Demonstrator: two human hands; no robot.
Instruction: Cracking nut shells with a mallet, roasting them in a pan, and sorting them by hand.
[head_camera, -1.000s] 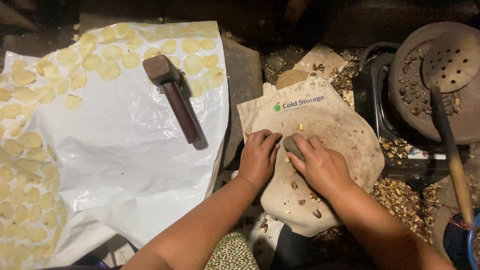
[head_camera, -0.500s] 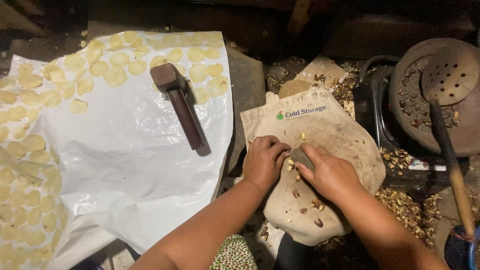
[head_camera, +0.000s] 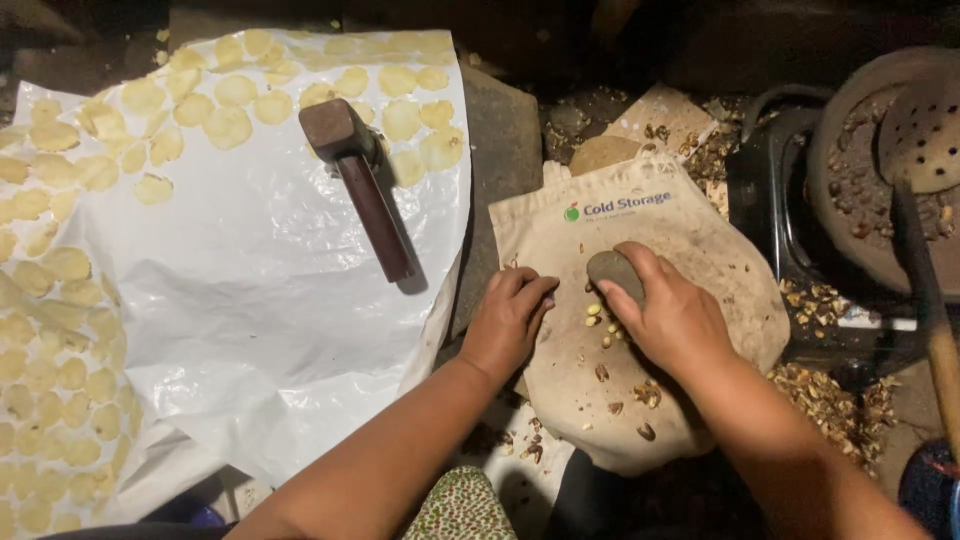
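My right hand (head_camera: 670, 315) grips a smooth grey stone (head_camera: 613, 271) and holds it down on a beige cloth bag (head_camera: 700, 250). Small pale nut kernels (head_camera: 598, 318) lie on the cloth just under the stone, between my two hands. My left hand (head_camera: 508, 322) rests on the cloth's left edge with its fingers curled beside the kernels, holding nothing that I can see. Brown shell bits (head_camera: 645, 395) are scattered on the nearer part of the cloth.
A wooden mallet (head_camera: 355, 180) lies on a white plastic sheet (head_camera: 260, 330) covered with several flat yellow discs (head_camera: 60, 400). A dark pan (head_camera: 860, 190) with a perforated ladle (head_camera: 925, 130) sits at the right. Piles of shells (head_camera: 830, 400) lie beside it.
My right hand has lifted and shifted the stone slightly on the cloth, and pale kernels now show beneath it. The view has drifted so the mallet and sheet sit lower.
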